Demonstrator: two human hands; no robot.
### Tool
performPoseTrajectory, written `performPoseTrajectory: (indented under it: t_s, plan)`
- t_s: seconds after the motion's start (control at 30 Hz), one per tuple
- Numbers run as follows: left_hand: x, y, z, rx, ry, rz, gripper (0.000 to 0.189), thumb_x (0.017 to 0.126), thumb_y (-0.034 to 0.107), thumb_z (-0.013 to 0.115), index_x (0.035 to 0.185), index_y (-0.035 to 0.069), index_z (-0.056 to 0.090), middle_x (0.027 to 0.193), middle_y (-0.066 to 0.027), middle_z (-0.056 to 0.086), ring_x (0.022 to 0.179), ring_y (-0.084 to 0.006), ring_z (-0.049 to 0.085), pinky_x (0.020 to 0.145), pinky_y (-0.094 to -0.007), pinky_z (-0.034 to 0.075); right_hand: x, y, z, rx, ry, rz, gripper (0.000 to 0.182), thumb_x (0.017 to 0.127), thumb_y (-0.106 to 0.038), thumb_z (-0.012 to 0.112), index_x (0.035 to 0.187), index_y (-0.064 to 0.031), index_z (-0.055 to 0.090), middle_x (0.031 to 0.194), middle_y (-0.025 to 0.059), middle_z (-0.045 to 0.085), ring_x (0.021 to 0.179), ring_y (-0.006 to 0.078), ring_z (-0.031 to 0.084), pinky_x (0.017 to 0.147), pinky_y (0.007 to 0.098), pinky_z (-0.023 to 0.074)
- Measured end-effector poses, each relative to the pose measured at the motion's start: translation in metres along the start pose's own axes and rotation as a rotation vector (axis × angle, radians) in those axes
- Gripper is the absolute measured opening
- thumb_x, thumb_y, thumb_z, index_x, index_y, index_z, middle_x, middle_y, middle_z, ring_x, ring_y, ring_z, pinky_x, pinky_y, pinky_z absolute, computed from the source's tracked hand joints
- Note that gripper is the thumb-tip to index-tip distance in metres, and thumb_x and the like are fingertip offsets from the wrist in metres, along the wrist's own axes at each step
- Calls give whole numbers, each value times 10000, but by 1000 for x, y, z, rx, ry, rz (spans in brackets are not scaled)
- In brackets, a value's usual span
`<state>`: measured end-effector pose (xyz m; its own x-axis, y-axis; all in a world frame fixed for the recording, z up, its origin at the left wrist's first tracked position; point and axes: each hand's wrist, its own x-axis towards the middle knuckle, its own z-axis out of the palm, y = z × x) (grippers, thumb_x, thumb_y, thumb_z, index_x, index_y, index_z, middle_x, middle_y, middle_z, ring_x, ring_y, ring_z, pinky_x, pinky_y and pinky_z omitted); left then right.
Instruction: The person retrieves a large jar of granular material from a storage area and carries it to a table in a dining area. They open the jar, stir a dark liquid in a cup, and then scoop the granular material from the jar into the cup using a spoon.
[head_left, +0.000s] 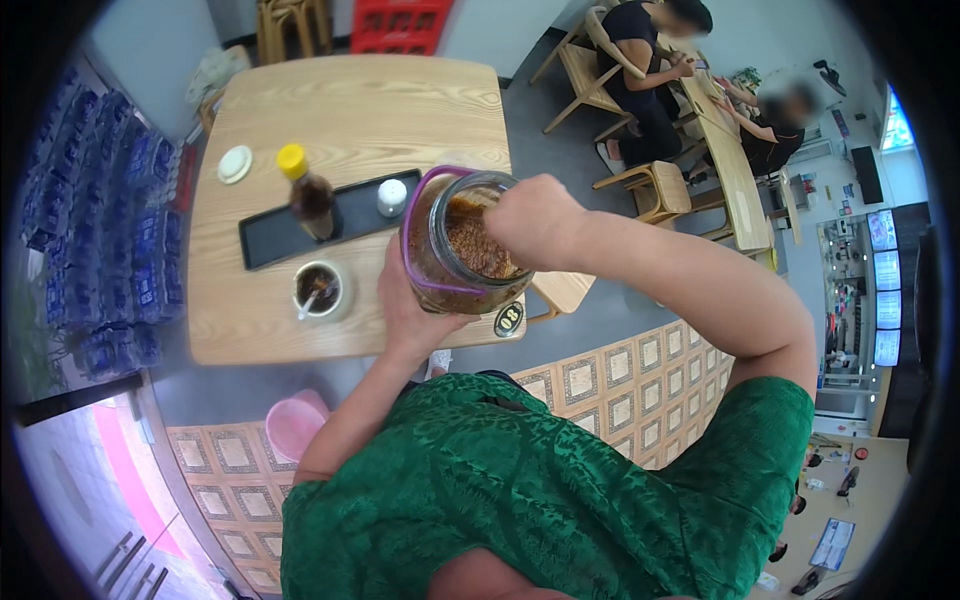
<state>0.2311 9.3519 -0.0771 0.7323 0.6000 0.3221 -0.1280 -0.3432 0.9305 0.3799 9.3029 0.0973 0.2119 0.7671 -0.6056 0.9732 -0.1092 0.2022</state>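
A large glass jar with a purple carrying handle is held over the near right corner of the wooden table. It contains brown, grainy, wet-looking contents. My left hand grips the jar from its left and underside. At the open mouth, my right hand is curled into a fist, partly over the rim; whatever its fingers may hold is hidden. To the left stands a light-coloured pot of dark sauce with a white spoon in it. A round white lid lies farther off.
On the table, a black tray carries a yellow-capped sauce bottle and a white shaker. Shrink-wrapped bottles are stacked left. A pink bin is on the floor. Two people sit at another table.
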Motion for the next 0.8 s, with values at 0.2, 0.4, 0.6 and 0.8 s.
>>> performPoseTrajectory:
  t_s: [0.2,0.4,0.6,0.8]
  plan:
    - [2,3,-2,-6,-21,2,1240,422,285,922,1425,39,236,1364,-165,390,1260,-336,407,1044,-449,338,10,3,3,15,41,-231,79,655,-107,649,707,-52,672,726,139,661,743,322,656,648,412,523]
    - [1,-2,-1,-31,-12,9,1236,423,282,922,1423,41,236,1352,-159,398,1250,-330,416,1039,-443,345,9,4,5,179,33,-208,96,670,-90,625,735,-29,661,744,179,644,762,363,629,662,434,500]
    - [3,-5,2,-64,13,64,1224,434,280,922,1420,36,239,1342,-155,403,1242,-315,426,1033,-432,354,6,19,15,338,-17,-208,135,697,-78,591,796,-43,674,773,170,642,792,357,616,692,443,482]
    - [4,-4,0,-57,9,73,1189,458,300,915,1409,24,257,1317,-155,427,1216,-309,455,1020,-427,371,-10,34,8,379,-28,-167,178,718,-101,607,868,-70,698,753,160,640,805,344,616,702,438,483]
